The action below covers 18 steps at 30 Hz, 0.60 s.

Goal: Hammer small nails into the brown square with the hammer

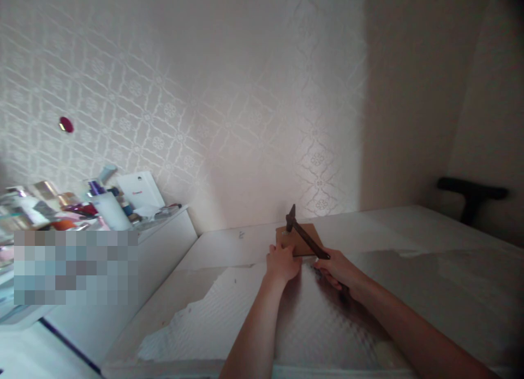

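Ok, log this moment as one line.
right hand: grips hammer; left hand: at near edge of brown board; hammer head: over brown board, contact unclear

Wht box (141, 191) tilted on cabinet (164, 259); purple-top btl (111, 210) L of box; red disc (66, 125) up & L of box; blk T-shaped obj (469, 190) far R of box.
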Available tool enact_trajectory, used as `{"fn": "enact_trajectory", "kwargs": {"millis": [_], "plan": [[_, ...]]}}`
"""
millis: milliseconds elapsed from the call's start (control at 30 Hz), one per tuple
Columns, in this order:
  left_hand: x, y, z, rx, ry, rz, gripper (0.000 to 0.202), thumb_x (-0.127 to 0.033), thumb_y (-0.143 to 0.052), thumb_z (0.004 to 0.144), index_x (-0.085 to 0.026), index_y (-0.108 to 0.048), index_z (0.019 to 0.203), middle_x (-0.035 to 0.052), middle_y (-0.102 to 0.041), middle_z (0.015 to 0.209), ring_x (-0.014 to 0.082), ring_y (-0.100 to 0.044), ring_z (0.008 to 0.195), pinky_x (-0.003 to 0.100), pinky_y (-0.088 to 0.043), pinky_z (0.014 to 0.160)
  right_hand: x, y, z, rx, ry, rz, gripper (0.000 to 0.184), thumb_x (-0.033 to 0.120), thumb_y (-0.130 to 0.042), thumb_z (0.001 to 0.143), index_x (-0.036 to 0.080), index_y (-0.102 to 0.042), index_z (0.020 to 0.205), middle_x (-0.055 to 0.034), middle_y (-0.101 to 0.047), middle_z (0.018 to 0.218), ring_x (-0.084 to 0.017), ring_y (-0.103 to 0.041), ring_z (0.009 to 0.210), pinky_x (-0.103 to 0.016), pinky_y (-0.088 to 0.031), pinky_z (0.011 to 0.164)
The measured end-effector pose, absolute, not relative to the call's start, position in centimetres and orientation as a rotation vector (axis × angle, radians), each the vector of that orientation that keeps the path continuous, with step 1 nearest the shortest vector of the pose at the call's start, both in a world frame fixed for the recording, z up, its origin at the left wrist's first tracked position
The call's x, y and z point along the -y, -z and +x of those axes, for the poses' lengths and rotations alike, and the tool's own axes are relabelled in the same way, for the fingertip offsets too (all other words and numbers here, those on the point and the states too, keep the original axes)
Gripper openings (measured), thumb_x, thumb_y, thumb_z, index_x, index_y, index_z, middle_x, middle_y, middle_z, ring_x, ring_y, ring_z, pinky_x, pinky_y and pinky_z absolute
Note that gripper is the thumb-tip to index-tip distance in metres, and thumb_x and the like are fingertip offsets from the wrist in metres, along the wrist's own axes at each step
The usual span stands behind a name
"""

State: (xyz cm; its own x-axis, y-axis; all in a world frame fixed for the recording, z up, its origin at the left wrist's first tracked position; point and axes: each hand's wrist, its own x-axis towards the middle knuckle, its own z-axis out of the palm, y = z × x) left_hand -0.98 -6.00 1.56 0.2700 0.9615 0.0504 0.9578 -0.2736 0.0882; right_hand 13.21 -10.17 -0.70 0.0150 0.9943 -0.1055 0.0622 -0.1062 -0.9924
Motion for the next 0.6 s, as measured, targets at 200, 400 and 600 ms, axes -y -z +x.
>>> {"fn": "enact_trajectory", "kwargs": {"millis": [200, 400, 600], "plan": [[6.10, -1.69, -0.95, -1.863, -0.135, 2.459, 0.049, -0.048, -0.041, 0.082, -0.027, -0.048, 0.127, 0.0097, -0.051, 0.123, 0.0310, -0.042, 0.114, 0.040, -0.040, 0.089, 10.21, 0.63, 13.19, 1.200, -1.258, -1.316, 0.026, 0.018, -0.047, 0.065, 0.016, -0.052, 0.090, 0.0122, -0.033, 0.040, -0.004, -0.026, 0.026, -0.016, -0.016, 0.025], [6.08, -1.52, -1.01, -1.858, -0.143, 2.478, 0.047, -0.047, -0.041, 0.082, -0.027, -0.050, 0.124, 0.0102, -0.052, 0.120, 0.0310, -0.043, 0.113, 0.040, -0.041, 0.088, 10.24, 0.55, 13.20, 1.195, -1.264, -1.341, 0.025, 0.018, -0.048, 0.065, 0.015, -0.052, 0.090, 0.0118, -0.034, 0.039, -0.005, -0.027, 0.027, -0.017, -0.017, 0.025], [5.93, -1.33, -1.02, -1.859, -0.154, 2.470, 0.050, -0.047, -0.042, 0.082, -0.027, -0.048, 0.127, 0.0107, -0.051, 0.122, 0.0316, -0.042, 0.114, 0.041, -0.040, 0.089, 10.34, 0.41, 13.14, 1.171, -1.274, -1.331, 0.027, 0.018, -0.050, 0.066, 0.016, -0.053, 0.093, 0.0123, -0.033, 0.039, -0.005, -0.026, 0.026, -0.016, -0.016, 0.026]]}}
